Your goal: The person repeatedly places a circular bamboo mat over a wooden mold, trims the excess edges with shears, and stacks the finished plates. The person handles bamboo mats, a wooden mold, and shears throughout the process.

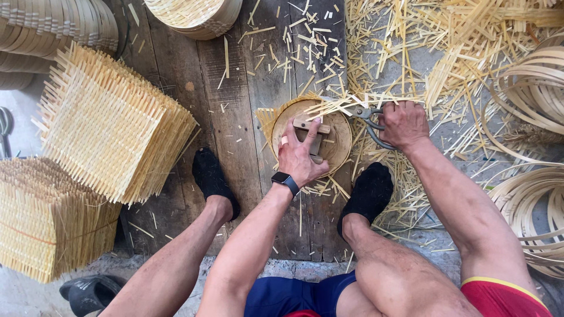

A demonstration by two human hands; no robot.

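Note:
My left hand (299,154) presses down on a round wooden disc (338,144) and grips the small wooden handle block (311,126) on top of it. Under the disc lies a woven bamboo mat (267,117), its edges sticking out on the left. My right hand (403,123) is shut on a pair of metal shears (365,114), whose blades meet the mat's strips at the disc's upper right edge. A dark watch sits on my left wrist. My feet in black socks rest on either side of the disc.
Stacks of square woven bamboo mats (108,126) stand at the left. Finished round trays (197,17) lie at the top. Coiled bamboo hoops (531,199) sit at the right. Cut bamboo slivers (411,53) litter the wooden planks (235,94). A black sandal (88,293) lies bottom left.

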